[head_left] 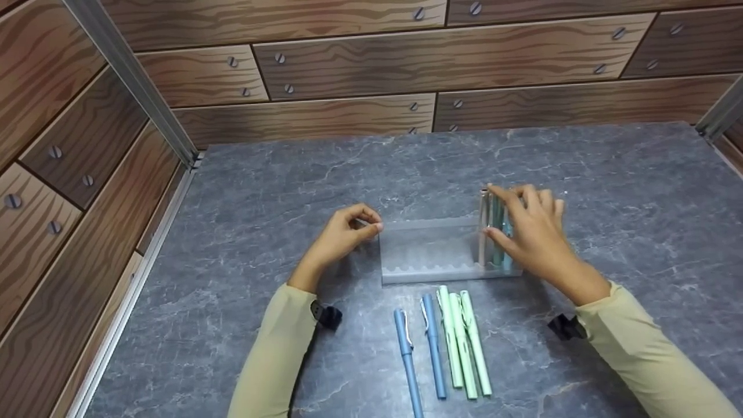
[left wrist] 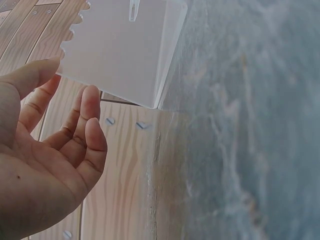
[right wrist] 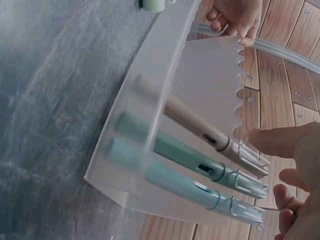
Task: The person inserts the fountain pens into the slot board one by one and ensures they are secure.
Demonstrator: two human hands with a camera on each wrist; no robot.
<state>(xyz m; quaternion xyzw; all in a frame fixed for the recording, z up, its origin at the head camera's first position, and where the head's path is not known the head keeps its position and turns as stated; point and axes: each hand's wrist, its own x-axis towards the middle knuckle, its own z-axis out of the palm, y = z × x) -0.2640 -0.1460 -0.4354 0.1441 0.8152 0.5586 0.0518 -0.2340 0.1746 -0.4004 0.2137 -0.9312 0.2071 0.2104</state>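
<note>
A frosted clear pen stand [head_left: 429,247] with scalloped edges is on the table. My left hand [head_left: 346,235] pinches its upper left corner between thumb and index finger; the other fingers [left wrist: 91,102] are loosely bent. At the stand's right end lean three pens: a beige pen [right wrist: 195,122], a green pen [right wrist: 187,157] and a light teal pen [right wrist: 180,185], clips upward. Around their tops hovers my right hand [head_left: 534,232], fingers spread and relaxed. Its thumb [right wrist: 280,141] is close beside the beige pen's clip.
In front of the stand lie two blue pens [head_left: 434,348] [head_left: 406,348] and three light green pens [head_left: 461,342], roughly side by side. Wood-patterned panels [head_left: 348,69] wall the grey marbled table [head_left: 278,174] at the back and left, with a metal post [head_left: 133,81] at the corner.
</note>
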